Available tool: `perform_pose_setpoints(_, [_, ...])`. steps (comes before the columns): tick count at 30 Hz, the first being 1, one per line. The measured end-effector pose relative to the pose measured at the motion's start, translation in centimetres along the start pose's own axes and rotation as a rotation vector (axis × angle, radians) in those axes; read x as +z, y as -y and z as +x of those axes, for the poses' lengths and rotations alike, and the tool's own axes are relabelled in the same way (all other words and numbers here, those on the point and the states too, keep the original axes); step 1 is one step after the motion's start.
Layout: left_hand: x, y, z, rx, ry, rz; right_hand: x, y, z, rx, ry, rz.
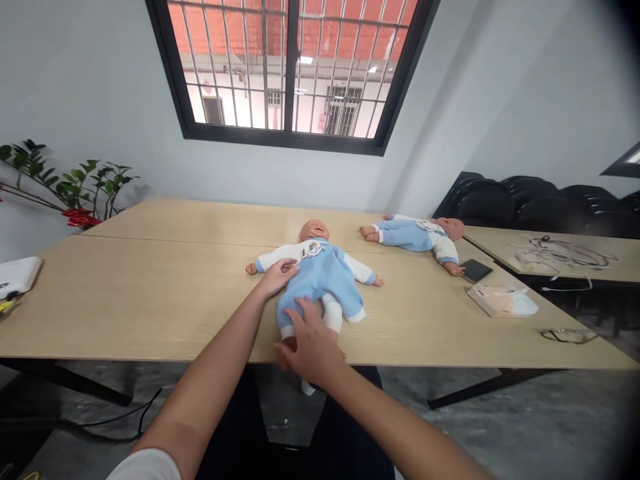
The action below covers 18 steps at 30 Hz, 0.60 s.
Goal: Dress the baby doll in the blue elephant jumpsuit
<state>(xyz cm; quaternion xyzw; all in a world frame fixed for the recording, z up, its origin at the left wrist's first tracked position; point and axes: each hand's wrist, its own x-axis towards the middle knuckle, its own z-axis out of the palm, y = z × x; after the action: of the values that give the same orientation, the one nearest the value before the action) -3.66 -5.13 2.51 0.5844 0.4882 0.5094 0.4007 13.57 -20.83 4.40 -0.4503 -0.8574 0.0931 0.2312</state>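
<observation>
A baby doll (320,273) in a blue and white suit lies on its back on the wooden table (150,293), head toward the window. My left hand (277,275) rests on the doll's side by its arm, fingers curled on the cloth. Lower down, my right hand (310,340) lies over the doll's leg near the table's front edge, fingers spread and flat on the blue trouser leg.
A second baby doll (417,235) lies at the back right, beside a black tablet (476,270), a tissue pack (503,300) and glasses (570,335). Cables (560,253) lie on the adjoining table, black chairs (530,200) behind. A plant (75,190) and white box (17,275) stand left.
</observation>
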Motion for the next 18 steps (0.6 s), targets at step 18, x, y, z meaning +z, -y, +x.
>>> perform_pose_setpoints(18, [-0.7,2.1,1.9,-0.173,0.034,-0.828,2.1,-1.6,-2.9,0.11,-0.098,0.323])
